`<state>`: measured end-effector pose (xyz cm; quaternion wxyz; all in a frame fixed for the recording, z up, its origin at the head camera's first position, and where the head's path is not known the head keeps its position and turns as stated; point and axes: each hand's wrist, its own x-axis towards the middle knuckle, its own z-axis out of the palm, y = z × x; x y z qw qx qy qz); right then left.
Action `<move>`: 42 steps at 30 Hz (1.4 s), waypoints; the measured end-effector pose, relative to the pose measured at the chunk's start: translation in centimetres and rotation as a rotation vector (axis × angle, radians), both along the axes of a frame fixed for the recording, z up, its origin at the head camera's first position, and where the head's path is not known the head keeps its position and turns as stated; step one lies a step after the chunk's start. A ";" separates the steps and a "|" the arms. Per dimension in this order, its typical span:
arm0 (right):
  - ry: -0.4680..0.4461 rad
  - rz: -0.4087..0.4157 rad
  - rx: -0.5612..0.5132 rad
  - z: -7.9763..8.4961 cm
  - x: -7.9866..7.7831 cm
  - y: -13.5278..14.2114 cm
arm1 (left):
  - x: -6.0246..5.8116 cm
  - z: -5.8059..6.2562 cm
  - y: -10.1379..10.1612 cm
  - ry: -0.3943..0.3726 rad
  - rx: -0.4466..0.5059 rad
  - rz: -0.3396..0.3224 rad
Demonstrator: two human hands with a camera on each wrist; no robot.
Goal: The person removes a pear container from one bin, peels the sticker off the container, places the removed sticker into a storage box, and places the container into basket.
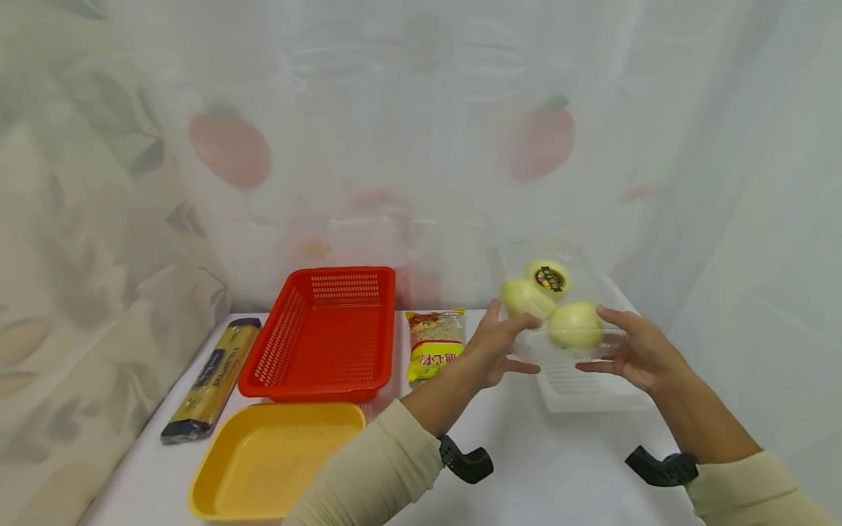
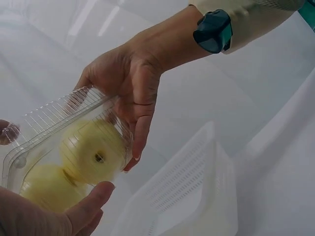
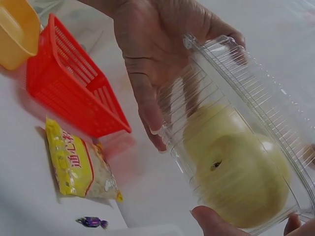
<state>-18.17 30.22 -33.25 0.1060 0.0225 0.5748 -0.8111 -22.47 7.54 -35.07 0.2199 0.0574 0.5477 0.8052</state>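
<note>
Both hands hold a clear plastic clamshell box (image 1: 533, 343) of round pale-yellow fruits (image 1: 575, 326), apple- or pear-like. A dark round label (image 1: 550, 278) shows over one fruit. My left hand (image 1: 495, 347) grips the box's left side, and my right hand (image 1: 641, 352) its right side, thumbs and fingers around the edges. The box is tilted and raised above a white perforated basket (image 1: 592, 394). In the left wrist view the right hand (image 2: 125, 88) curls round the ribbed box edge. In the right wrist view the left hand (image 3: 157, 54) supports the opposite edge.
Left of the hands lie a yellow bag of pasta (image 1: 435, 343), a red perforated basket (image 1: 322, 343), a yellow tub (image 1: 276, 453) and a spaghetti packet (image 1: 213, 380). A small purple wrapped candy (image 3: 92, 222) is near the pasta bag. A printed curtain (image 1: 408, 146) hangs behind the table.
</note>
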 end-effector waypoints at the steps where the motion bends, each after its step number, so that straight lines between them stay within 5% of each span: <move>1: 0.004 0.005 0.003 -0.1 0.0 -0.2 | 0.1 0.1 -0.2 0.003 -0.004 -0.002; 13: 0.030 0.087 0.004 -0.7 0.7 -2.6 | 0.9 0.5 -3.7 0.008 -0.059 -0.015; 26: 0.063 0.088 0.000 -1.5 1.6 -4.7 | 2.1 0.1 -6.5 0.046 -0.073 -0.045; 42: 0.003 0.042 0.106 -3.4 2.5 -7.2 | 3.9 -2.1 -8.9 0.027 -0.061 -0.011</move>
